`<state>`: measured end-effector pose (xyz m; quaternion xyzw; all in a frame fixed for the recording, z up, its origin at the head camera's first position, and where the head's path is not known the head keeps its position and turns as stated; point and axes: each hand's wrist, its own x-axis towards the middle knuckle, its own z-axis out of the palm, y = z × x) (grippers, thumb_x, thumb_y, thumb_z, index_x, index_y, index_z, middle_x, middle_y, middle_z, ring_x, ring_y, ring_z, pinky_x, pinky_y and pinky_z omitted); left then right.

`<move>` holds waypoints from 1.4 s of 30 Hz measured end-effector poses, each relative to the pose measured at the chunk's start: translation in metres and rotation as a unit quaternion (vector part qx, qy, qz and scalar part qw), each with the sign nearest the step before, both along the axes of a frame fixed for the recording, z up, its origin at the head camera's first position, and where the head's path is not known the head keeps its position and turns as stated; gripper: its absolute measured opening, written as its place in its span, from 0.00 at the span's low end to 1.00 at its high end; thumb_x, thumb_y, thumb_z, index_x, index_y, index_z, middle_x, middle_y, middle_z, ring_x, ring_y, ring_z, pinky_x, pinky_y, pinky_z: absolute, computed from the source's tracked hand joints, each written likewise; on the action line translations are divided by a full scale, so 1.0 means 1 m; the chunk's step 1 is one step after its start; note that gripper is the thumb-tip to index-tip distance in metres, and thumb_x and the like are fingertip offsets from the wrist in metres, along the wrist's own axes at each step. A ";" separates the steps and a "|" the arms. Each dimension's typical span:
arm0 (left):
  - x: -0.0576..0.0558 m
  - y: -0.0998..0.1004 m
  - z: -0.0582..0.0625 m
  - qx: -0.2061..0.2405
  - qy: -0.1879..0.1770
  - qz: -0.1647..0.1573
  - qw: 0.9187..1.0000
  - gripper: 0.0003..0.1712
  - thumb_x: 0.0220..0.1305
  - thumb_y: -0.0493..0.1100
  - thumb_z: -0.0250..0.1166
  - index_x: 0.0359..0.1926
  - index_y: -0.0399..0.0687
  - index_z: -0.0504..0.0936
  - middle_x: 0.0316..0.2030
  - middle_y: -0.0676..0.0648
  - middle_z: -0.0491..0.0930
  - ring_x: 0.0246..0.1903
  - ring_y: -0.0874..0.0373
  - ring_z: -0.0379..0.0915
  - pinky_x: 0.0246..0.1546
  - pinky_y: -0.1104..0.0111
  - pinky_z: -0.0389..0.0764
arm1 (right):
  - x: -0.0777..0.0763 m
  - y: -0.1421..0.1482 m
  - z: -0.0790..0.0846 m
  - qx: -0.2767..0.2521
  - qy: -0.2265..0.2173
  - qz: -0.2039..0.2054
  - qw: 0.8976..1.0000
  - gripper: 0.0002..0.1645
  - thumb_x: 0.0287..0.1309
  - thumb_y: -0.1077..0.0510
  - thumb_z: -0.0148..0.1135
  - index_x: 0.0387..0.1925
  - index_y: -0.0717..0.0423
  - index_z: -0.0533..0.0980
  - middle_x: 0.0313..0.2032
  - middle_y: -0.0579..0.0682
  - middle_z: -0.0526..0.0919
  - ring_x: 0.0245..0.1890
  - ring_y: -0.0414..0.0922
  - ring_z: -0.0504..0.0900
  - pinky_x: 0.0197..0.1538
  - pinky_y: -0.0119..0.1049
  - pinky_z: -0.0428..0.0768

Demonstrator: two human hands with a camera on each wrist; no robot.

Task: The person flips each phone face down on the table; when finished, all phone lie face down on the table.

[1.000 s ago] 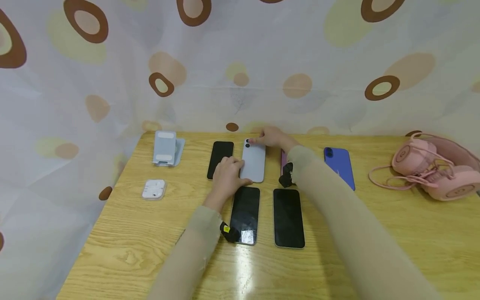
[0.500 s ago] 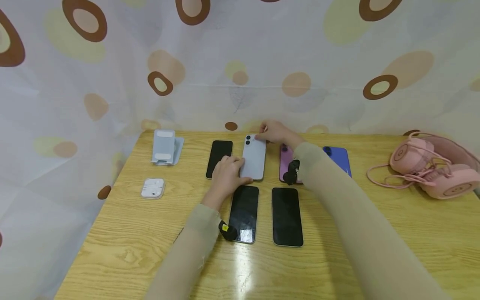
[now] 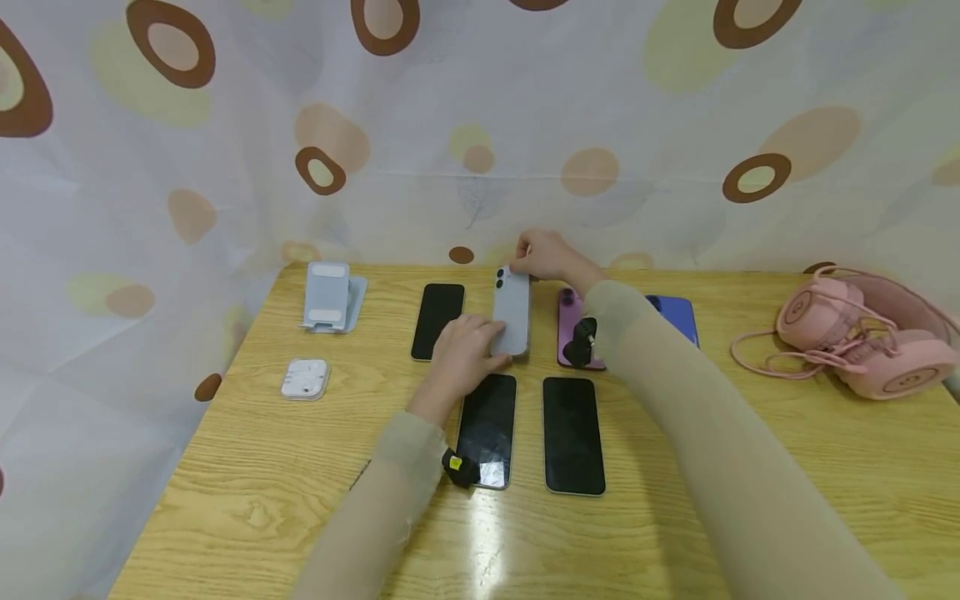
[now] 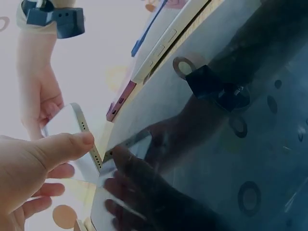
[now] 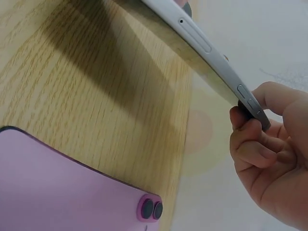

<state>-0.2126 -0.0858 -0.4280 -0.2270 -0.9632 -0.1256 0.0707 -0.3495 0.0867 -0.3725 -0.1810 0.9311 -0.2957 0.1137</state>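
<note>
A white smartphone (image 3: 512,310), camera side facing me, is raised off the table at its far end in the head view. My right hand (image 3: 550,256) pinches that far end between thumb and fingers; the right wrist view shows the fingertips (image 5: 249,130) under the phone's corner. At the near end, my left hand (image 3: 467,354) holds the phone, its thumb (image 4: 72,145) lying along the edge with the speaker holes in the left wrist view. A pink phone (image 3: 570,321) lies right of it, partly behind the right wrist camera. A black-screened phone (image 3: 438,317) lies to the left.
Two more dark-screened phones, one left (image 3: 489,425) and one right (image 3: 573,437), lie nearer me. A blue phone (image 3: 678,317) and pink headphones (image 3: 862,333) are to the right. A phone stand (image 3: 327,296) and boxed earphones (image 3: 305,379) sit left. A patterned sheet (image 3: 420,208) hangs behind.
The white phone's far end has risen and tilted up with my right hand, which has shifted slightly up and right. My left hand has moved slightly right. More of the pink phone shows.
</note>
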 end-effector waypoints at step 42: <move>0.002 -0.002 0.014 -0.021 0.085 -0.026 0.996 0.39 0.54 0.54 0.72 0.64 0.44 0.72 0.61 0.49 0.73 0.62 0.53 0.65 0.65 0.65 0.62 | 0.004 -0.037 0.003 0.124 0.002 0.050 0.991 0.21 0.69 0.54 0.50 0.21 0.58 0.76 0.14 0.46 0.71 0.14 0.38 0.66 0.24 0.30 0.68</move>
